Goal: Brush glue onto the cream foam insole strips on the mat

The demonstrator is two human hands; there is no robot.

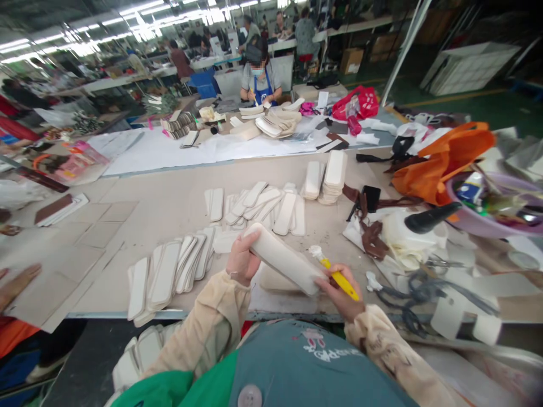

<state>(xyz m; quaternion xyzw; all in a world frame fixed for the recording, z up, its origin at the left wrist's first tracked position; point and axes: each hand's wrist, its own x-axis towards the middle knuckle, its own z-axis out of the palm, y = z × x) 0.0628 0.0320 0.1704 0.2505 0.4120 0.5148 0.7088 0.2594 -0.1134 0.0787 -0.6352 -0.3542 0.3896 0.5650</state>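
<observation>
Between my hands is a long cream panel with rounded ends, tilted above the table. My left hand grips its upper left end. My right hand pinches the lower right end and also holds a yellow-handled brush, its white-coated bristles pointing up and away. Beneath the panel, a similar padded piece lies on the table near the front edge. Rows of overlapping cream strips lie to the left of my left hand. More loose strips are scattered beyond the held panel.
Two stacks of strips stand farther back. On the right are a white container with a black nozzle, an orange bag and a purple basin. A co-worker sits opposite; another person's hand rests at left.
</observation>
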